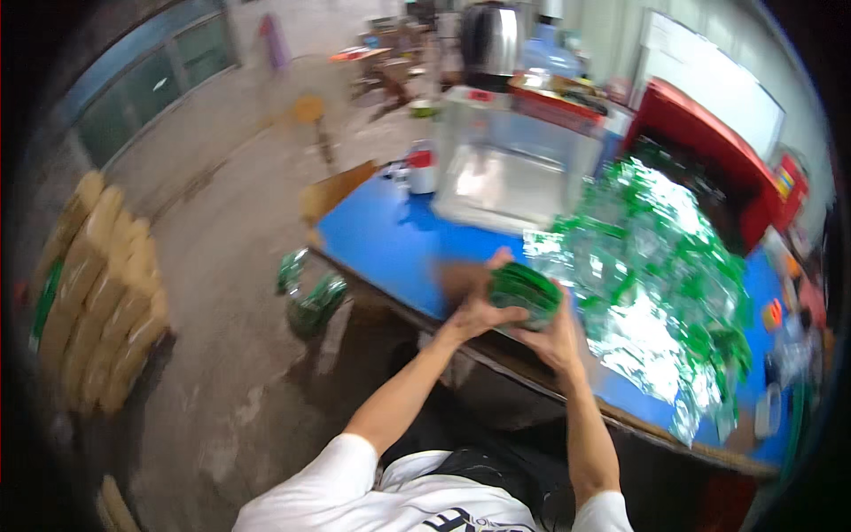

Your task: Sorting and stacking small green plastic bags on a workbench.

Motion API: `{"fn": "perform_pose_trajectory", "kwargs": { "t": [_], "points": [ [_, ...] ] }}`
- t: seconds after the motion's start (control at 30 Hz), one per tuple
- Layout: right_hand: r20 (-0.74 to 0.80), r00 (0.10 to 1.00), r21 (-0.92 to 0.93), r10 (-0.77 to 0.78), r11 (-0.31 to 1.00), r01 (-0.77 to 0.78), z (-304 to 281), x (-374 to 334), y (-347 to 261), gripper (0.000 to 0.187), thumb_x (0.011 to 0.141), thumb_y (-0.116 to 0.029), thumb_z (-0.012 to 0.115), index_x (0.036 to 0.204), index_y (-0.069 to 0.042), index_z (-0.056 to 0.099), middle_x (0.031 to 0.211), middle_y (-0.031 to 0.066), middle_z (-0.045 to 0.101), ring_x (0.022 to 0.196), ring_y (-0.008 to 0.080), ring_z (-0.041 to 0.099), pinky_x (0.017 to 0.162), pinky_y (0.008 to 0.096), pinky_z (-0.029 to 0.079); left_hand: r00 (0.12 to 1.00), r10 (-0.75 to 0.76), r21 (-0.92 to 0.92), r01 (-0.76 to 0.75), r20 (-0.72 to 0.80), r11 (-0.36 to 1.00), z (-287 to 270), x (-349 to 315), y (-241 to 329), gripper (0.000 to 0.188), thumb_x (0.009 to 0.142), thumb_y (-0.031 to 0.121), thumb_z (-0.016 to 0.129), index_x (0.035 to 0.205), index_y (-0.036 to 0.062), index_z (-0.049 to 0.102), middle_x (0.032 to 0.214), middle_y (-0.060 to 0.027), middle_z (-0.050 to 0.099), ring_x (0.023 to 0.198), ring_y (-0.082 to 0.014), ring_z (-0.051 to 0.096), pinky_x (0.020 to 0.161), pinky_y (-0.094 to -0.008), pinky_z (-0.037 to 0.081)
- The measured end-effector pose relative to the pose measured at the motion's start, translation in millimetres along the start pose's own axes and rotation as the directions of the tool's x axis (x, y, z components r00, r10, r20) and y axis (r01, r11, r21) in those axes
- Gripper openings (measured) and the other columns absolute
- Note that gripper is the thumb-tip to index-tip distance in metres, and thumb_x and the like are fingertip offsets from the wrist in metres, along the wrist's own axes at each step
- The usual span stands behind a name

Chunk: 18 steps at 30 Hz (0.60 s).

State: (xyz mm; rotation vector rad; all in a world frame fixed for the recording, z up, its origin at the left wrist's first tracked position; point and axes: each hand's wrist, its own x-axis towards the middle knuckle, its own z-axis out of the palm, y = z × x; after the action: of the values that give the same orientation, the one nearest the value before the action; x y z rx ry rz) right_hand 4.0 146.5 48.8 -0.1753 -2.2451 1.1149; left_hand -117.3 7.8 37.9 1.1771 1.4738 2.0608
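Observation:
Between my two hands is a stack of green-and-clear plastic bags, held over the front edge of the blue table. My left hand grips its left side, with the thumb across the near face. On the opposite side, my right hand closes round the lower right corner. Motion blurs the stack a little, and the fingers behind it are partly hidden. To the right of my hands spreads a large heap of shiny green-and-clear plastic bags, loosely overlapping.
A clear plastic box stands at the back of the blue table, with a metal kettle above it. Beside it is a red-and-white container. Stacked brown packages and a green plastic bundle are at left.

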Motion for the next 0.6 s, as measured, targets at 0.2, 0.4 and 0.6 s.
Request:
{"fn": "perform_pose_trajectory", "kwargs": {
  "t": [0.2, 0.4, 0.6],
  "points": [
    [-0.081, 0.971, 0.067, 0.225, 0.973, -0.219, -2.6, -23.1, 52.4, 0.075, 0.072, -0.014, 0.08, 0.137, 0.004, 0.047, 0.128, 0.0206, 0.059, 0.114, 0.0311, 0.058, 0.1, 0.0391, 0.045, 0.994, 0.105, 0.315, -0.099, -0.002, 0.944, 18.3, 6.7, -73.8, 0.119, 0.069, 0.027, 0.091, 0.157, 0.002, 0.015, 0.159, -0.0211, 0.026, 0.146, -0.0323, 0.026, 0.121, -0.0413, 0.023],
    [-0.001, 0.914, 0.546, 0.405, 0.766, -0.339, -10.5, -6.4, 66.5, 0.063, 0.093, -0.024, 0.07, 0.142, 0.003, 0.042, 0.129, 0.0132, 0.058, 0.114, 0.0228, 0.056, 0.101, 0.038, 0.044, 0.972, -0.21, -0.479, 0.133, -0.11, 0.868, 71.1, -21.8, -15.0, 0.102, 0.074, 0.02, 0.084, 0.154, 0.0086, 0.022, 0.146, -0.008, 0.041, 0.134, -0.0215, 0.04, 0.115, -0.0374, 0.03],
    [0.044, 0.943, 0.824, 0.329, 0.522, -0.221, -18.7, -16.7, 16.7, 0.07, 0.098, -0.052, 0.053, 0.146, -0.002, 0.04, 0.141, 0.0144, 0.049, 0.124, 0.0261, 0.05, 0.107, 0.0408, 0.038, 0.978, -0.16, -0.398, 0.094, -0.135, 0.913, 62.2, -23.2, -24.5, 0.1, 0.072, 0.001, 0.071, 0.155, 0.0123, 0.017, 0.149, -0.0078, 0.035, 0.139, -0.0259, 0.034, 0.115, -0.0395, 0.03]
  ]
}}
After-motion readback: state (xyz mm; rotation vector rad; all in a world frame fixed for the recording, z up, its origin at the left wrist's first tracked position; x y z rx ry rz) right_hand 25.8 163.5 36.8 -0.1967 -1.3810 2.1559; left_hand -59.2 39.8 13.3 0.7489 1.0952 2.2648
